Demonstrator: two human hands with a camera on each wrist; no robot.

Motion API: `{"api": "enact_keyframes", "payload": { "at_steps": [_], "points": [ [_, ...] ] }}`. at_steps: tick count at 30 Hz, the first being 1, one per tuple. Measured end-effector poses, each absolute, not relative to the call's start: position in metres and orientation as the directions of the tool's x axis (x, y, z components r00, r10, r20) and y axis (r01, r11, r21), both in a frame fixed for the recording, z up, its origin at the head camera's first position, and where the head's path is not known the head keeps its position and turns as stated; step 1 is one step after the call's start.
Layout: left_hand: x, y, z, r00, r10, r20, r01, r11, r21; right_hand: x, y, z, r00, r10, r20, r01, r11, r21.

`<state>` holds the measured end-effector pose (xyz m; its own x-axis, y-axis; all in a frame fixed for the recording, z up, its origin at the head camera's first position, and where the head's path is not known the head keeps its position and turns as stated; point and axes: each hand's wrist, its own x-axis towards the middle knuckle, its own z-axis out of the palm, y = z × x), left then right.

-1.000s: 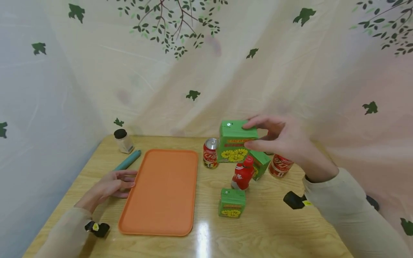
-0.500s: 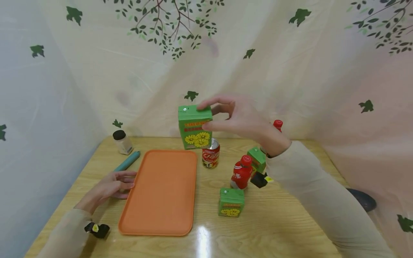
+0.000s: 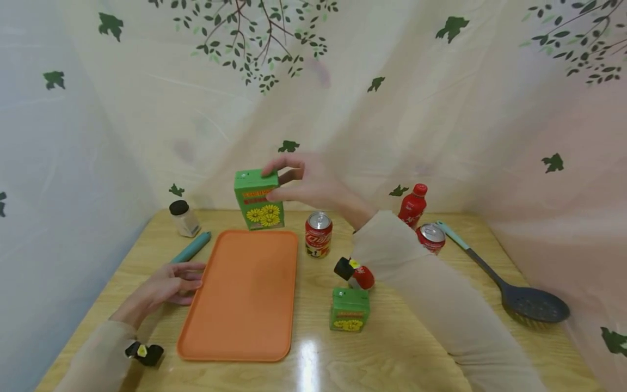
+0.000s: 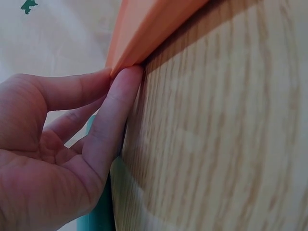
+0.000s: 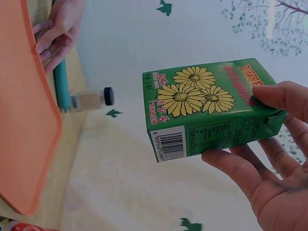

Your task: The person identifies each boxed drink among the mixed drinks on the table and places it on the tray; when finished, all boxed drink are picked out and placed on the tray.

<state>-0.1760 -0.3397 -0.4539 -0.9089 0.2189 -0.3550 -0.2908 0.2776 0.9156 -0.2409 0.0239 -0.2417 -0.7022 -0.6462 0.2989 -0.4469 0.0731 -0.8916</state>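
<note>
My right hand [image 3: 311,182] pinches a green drink carton [image 5: 202,103] with yellow flowers on it, thumb on one face and fingers on the others. In the head view the carton hangs upright, off the table, just behind the far edge of the orange tray [image 3: 240,294]. My left hand [image 3: 164,286] is at the tray's left rim. In the left wrist view its thumb and a fingertip [image 4: 129,77] pinch that rim, near a teal handle [image 4: 96,211] partly hidden by the hand.
Right of the tray stand a red can [image 3: 319,235] and a small green carton [image 3: 350,310]. My right sleeve partly covers a red bottle [image 3: 363,277]. Beyond it are another red bottle [image 3: 413,206], another can [image 3: 432,237] and a slotted spoon [image 3: 531,304]. A black-capped jar [image 3: 185,219] stands back left.
My right hand has carried the green carton leftward from above the can to behind the tray. The sleeve now covers part of the middle bottle, and the slotted spoon shows. The left hand stays put.
</note>
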Motion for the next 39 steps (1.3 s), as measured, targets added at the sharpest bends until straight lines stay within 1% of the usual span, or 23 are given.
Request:
{"api": "enact_keyframes", "payload": {
  "at_steps": [3, 6, 9, 13, 18, 22, 25, 34, 39],
  "points": [
    [-0.176, -0.339, -0.455, -0.911, 0.22, -0.35, -0.288, 0.27, 0.919, -0.25, 0.014, -0.253, -0.717, -0.64, 0.274, -0.423, 0.088, -0.902],
    [-0.176, -0.339, -0.456, -0.914, 0.217, -0.343, -0.282, 0.269, 0.921, -0.259, 0.005, -0.264, -0.712, -0.646, 0.275, -0.436, 0.099, -0.895],
    [-0.176, -0.339, -0.456, -0.916, 0.214, -0.339, -0.276, 0.276, 0.921, -0.266, -0.003, -0.275, -0.721, -0.649, 0.241, -0.411, 0.121, -0.904],
    [-0.175, -0.34, -0.456, -0.917, 0.213, -0.336, -0.272, 0.281, 0.92, -0.272, -0.012, -0.29, -0.759, -0.628, 0.17, -0.352, 0.177, -0.919],
    [-0.174, -0.34, -0.455, -0.92, 0.212, -0.329, -0.264, 0.283, 0.922, -0.278, -0.021, -0.308, -0.797, -0.591, 0.124, -0.328, 0.251, -0.911],
    [-0.174, -0.34, -0.456, -0.923, 0.207, -0.324, -0.259, 0.287, 0.922, -0.281, -0.026, -0.322, -0.833, -0.551, 0.047, -0.23, 0.268, -0.935],
    [-0.173, -0.34, -0.457, -0.923, 0.205, -0.326, -0.261, 0.289, 0.921, -0.28, -0.031, -0.33, -0.842, -0.539, 0.002, -0.19, 0.294, -0.937],
    [-0.169, -0.337, -0.458, -0.92, 0.198, -0.34, -0.276, 0.289, 0.917, -0.277, -0.039, -0.349, -0.845, -0.534, -0.037, -0.172, 0.337, -0.926],
    [-0.166, -0.335, -0.456, -0.919, 0.195, -0.343, -0.284, 0.28, 0.917, -0.277, -0.043, -0.361, -0.855, -0.518, -0.017, -0.212, 0.379, -0.901]
  ]
}}
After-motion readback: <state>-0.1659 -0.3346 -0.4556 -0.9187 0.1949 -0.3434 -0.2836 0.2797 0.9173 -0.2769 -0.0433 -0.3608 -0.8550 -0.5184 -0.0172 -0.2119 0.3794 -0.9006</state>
